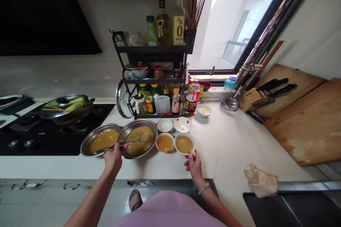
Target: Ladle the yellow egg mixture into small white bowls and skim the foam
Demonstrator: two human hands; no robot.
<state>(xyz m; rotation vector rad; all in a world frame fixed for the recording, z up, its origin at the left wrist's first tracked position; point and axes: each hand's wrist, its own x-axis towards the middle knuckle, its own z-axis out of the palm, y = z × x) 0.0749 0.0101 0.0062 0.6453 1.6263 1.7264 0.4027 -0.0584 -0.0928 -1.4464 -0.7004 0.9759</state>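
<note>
My left hand (114, 156) grips the handle of a metal ladle (133, 140) whose scoop rests in a steel bowl (138, 142) of yellow-brown soup. Left of it sits a second steel bowl (100, 139) with the same liquid. My right hand (194, 163) holds the near rim of a small white bowl (184, 144) filled with soup. Another filled small bowl (164, 142) stands between that one and the big steel bowl. Behind them are an empty white bowl (164, 125) and a small plate (182, 125).
A lidded wok (66, 108) sits on the black hob at left. A black condiment rack (153, 74) with bottles stands behind the bowls. A knife block (253, 97) and wooden cutting boards (306, 120) lie at right, a crumpled cloth (261, 181) near the sink edge.
</note>
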